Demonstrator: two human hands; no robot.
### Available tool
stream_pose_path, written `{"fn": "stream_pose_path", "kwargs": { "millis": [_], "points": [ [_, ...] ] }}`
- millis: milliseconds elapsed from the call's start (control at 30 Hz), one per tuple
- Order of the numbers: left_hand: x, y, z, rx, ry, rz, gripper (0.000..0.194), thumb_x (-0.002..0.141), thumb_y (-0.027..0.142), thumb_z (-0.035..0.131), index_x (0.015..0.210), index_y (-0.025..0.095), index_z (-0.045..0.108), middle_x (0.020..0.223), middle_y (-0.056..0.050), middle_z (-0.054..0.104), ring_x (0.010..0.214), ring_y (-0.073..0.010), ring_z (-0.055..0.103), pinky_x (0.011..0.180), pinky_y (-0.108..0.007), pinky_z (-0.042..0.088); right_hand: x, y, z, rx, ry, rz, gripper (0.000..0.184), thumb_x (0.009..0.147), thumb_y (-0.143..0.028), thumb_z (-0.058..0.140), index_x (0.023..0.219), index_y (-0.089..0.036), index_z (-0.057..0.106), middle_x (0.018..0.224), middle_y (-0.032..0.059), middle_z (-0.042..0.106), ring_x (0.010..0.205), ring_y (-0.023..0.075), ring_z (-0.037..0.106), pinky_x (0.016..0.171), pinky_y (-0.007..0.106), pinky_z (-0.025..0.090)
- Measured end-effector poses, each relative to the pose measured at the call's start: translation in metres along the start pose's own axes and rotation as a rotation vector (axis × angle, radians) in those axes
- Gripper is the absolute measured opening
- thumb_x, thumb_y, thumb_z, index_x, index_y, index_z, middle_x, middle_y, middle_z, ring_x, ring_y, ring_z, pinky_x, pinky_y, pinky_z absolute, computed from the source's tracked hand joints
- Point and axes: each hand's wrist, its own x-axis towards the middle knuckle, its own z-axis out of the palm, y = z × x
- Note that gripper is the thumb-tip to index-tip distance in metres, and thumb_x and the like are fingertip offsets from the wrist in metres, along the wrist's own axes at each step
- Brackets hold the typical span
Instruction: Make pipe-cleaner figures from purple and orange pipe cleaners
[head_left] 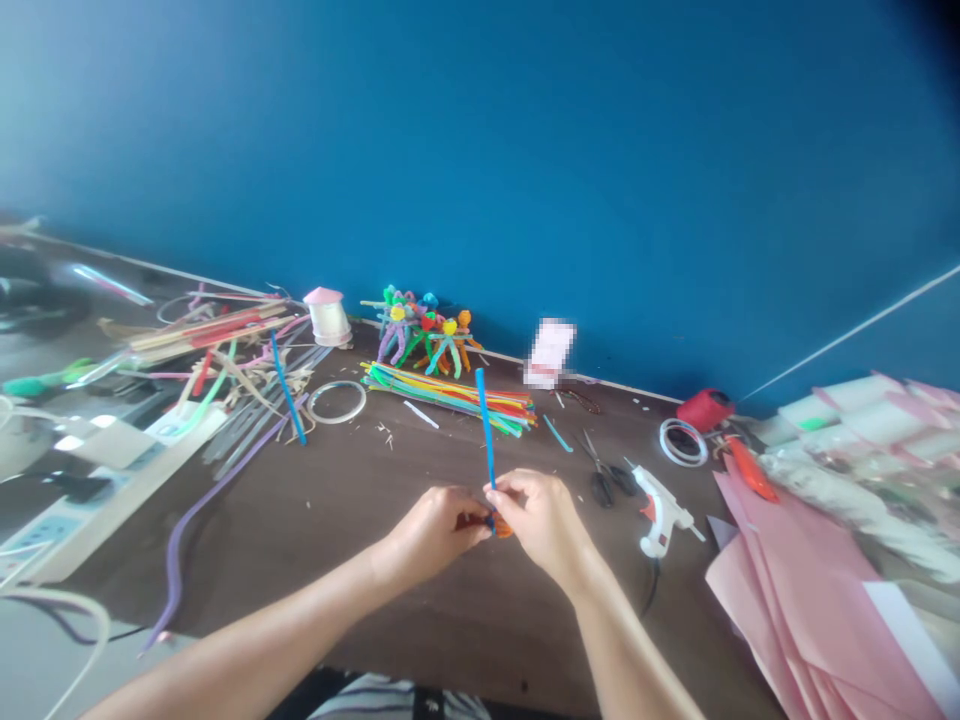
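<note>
My left hand [435,535] and my right hand [540,520] meet in front of me over the dark wooden table [360,610]. Between them they pinch a blue pipe cleaner [486,430], which stands nearly upright above my fingers. An orange fuzzy piece [504,528] shows just below my right hand, with its rest hidden by my fingers. Beyond my hands lies a bundle of multicoloured pipe cleaners [450,398]. Black-handled scissors [606,478] and a white hot glue gun [660,510] lie to the right of my right hand.
Pipe-cleaner figures [424,335] stand against the blue wall [480,130]. Left of them are a pink-lidded container [328,315], a tape ring [337,402] and scattered strips. A power strip [97,500] lies at left; pink paper sheets [802,600] lie at right.
</note>
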Motion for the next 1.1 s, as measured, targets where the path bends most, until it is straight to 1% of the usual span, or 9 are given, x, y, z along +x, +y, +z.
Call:
{"fn": "stream_pose_path", "kwargs": {
  "millis": [100,200,333,467,600,767,867,967,1100],
  "points": [
    [0.002,-0.001,0.002,-0.009,0.006,-0.019,0.017,0.071,0.023,0.052,0.068,0.015,0.067,0.061,-0.002,0.057,0.054,-0.0111,0.045,0.051,-0.019,0.031,-0.001,-0.001,0.002,-0.030,0.009,-0.028,0.013,0.076,-0.015,0.055,0.071,-0.021,0.065,0.067,-0.0019,0.064,0.062,0.0110,0.060,0.057,0.018,0.043],
    [0.005,-0.002,0.003,-0.040,0.019,-0.070,0.019,0.070,0.024,0.052,0.065,0.014,0.066,0.059,-0.002,0.056,0.053,-0.0103,0.043,0.049,-0.018,0.030,-0.003,-0.005,0.001,-0.061,0.026,-0.070,0.013,0.076,-0.013,0.055,0.071,-0.021,0.064,0.067,-0.0021,0.063,0.063,0.0106,0.059,0.058,0.019,0.042],
    [0.006,-0.003,0.003,-0.128,0.033,-0.175,0.023,0.071,0.027,0.049,0.054,0.013,0.058,0.047,0.002,0.048,0.046,-0.0084,0.039,0.045,-0.018,0.027,-0.010,-0.012,-0.001,-0.132,0.097,-0.148,0.014,0.075,-0.011,0.054,0.077,-0.021,0.062,0.073,-0.0005,0.064,0.070,0.0133,0.059,0.068,0.025,0.043],
    [0.005,-0.001,0.003,-0.222,0.067,-0.299,0.022,0.069,0.025,0.047,0.050,0.014,0.051,0.043,0.004,0.043,0.042,-0.0073,0.035,0.042,-0.019,0.023,-0.020,-0.015,0.002,-0.199,0.175,-0.250,0.019,0.076,-0.007,0.051,0.087,-0.020,0.060,0.081,0.0033,0.064,0.077,0.0160,0.057,0.074,0.032,0.041],
    [0.006,0.004,0.004,-0.354,0.133,-0.318,0.025,0.070,0.029,0.049,0.051,0.013,0.051,0.044,0.005,0.042,0.044,-0.0066,0.035,0.044,-0.019,0.023,-0.031,-0.013,0.009,-0.212,0.238,-0.256,0.023,0.078,-0.007,0.051,0.094,-0.021,0.060,0.082,0.0046,0.061,0.078,0.0168,0.054,0.072,0.033,0.041],
    [0.008,0.006,0.008,-0.606,0.177,-0.376,0.028,0.069,0.037,0.055,0.056,0.012,0.054,0.044,0.005,0.044,0.043,-0.0064,0.037,0.044,-0.019,0.025,-0.036,-0.006,0.018,-0.066,0.365,-0.250,0.025,0.076,-0.007,0.053,0.095,-0.022,0.061,0.079,0.0040,0.060,0.073,0.0157,0.053,0.070,0.033,0.043],
    [0.008,0.005,0.011,-0.809,0.205,-0.425,0.029,0.065,0.039,0.061,0.060,0.011,0.056,0.044,0.004,0.046,0.042,-0.0061,0.039,0.044,-0.019,0.028,-0.038,-0.003,0.022,0.073,0.413,-0.188,0.022,0.077,-0.007,0.051,0.091,-0.021,0.063,0.079,0.0048,0.059,0.074,0.0161,0.054,0.067,0.031,0.045],
    [0.008,0.007,0.012,-0.955,0.225,-0.451,0.028,0.062,0.037,0.065,0.060,0.011,0.057,0.044,0.004,0.047,0.041,-0.0050,0.040,0.044,-0.017,0.029,-0.039,-0.003,0.024,0.184,0.418,-0.129,0.021,0.078,-0.009,0.050,0.089,-0.021,0.064,0.077,0.0051,0.058,0.074,0.0165,0.054,0.064,0.030,0.046],
    [0.007,0.009,0.012,-1.110,0.201,-0.477,0.026,0.061,0.034,0.068,0.061,0.010,0.058,0.048,0.003,0.048,0.041,-0.0036,0.041,0.044,-0.016,0.033,-0.041,-0.003,0.024,0.314,0.388,-0.052,0.021,0.078,-0.013,0.051,0.092,-0.022,0.065,0.077,0.0043,0.057,0.074,0.0163,0.055,0.065,0.029,0.045]
  ]
}}
